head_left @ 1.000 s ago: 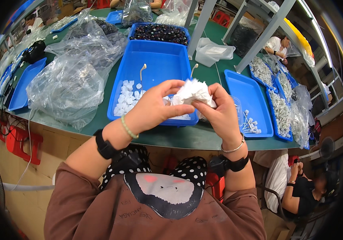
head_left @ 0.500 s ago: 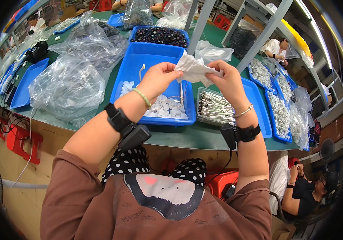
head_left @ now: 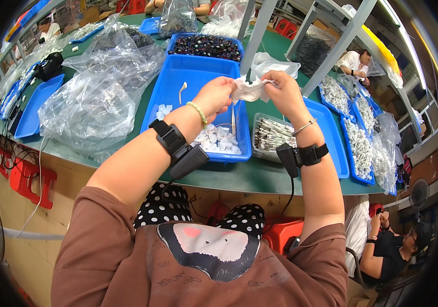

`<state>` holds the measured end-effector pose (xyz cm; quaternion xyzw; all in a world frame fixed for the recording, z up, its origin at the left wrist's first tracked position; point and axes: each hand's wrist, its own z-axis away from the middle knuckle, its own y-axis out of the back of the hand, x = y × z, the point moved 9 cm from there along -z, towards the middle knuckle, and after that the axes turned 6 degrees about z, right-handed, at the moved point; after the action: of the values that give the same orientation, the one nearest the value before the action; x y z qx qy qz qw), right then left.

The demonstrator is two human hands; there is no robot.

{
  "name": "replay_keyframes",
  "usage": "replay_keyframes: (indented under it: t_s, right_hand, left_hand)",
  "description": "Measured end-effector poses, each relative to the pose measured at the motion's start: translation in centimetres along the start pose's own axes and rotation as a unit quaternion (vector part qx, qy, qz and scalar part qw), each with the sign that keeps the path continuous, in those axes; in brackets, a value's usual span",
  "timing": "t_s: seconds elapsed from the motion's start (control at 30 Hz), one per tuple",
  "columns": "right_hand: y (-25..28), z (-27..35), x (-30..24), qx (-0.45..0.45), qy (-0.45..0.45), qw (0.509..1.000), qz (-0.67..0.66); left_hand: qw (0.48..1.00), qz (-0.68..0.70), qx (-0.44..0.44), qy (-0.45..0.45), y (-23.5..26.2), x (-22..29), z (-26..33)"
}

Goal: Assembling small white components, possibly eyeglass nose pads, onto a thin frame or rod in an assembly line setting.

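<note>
My left hand (head_left: pixel 215 95) and my right hand (head_left: pixel 282 91) both grip a crumpled white plastic bag (head_left: pixel 250 91), held up above the blue tray (head_left: pixel 188 71). A heap of small white parts (head_left: pixel 218 139) lies in the tray's near end, with a few more parts (head_left: pixel 164 109) at its left. A thin white piece hangs down from the bag over the tray. Both wrists carry black strapped devices.
A clear tub of white-and-metal parts (head_left: pixel 272 136) stands right of the tray. A second blue tray (head_left: pixel 332 140) lies further right. Large clear bags (head_left: pixel 94 102) are piled at left. A tray of dark parts (head_left: pixel 206 46) sits behind. Other people sit at the far edges.
Both hands have risen with the bag and pulled it flatter. The white parts that were bunched in the bag now lie heaped in the blue tray.
</note>
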<state>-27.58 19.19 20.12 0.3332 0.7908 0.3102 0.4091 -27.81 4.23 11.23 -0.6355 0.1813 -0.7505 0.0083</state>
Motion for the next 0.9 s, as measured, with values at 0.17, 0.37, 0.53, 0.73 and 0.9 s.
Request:
replay_keyframes:
  t_s: [0.17,0.37,0.53,0.73,0.9]
  right_hand:
    - [0.7,-0.8,-2.0,0.066,0.090,0.988,0.109]
    - [-1.1,-2.6,-4.7,-0.041,0.088,0.995,0.000]
    - [-3.0,-1.7,-5.6,-0.136,0.038,0.980,-0.141]
    - [-2.9,-0.4,-6.2,-0.192,0.053,0.953,-0.229]
    - [-2.1,1.0,-7.9,-0.232,0.095,0.930,-0.270]
  left_hand:
    - [0.993,0.079,-0.077,0.033,-1.0,-1.6,-0.1]
    - [0.991,0.025,-0.123,0.049,-2.6,-2.3,0.6]
    - [0.976,0.091,-0.174,0.090,-3.4,-2.5,1.4]
    - [0.969,0.118,-0.190,0.101,-3.8,-3.0,1.4]
    - [0.960,0.134,-0.216,0.115,-4.2,-3.5,1.5]
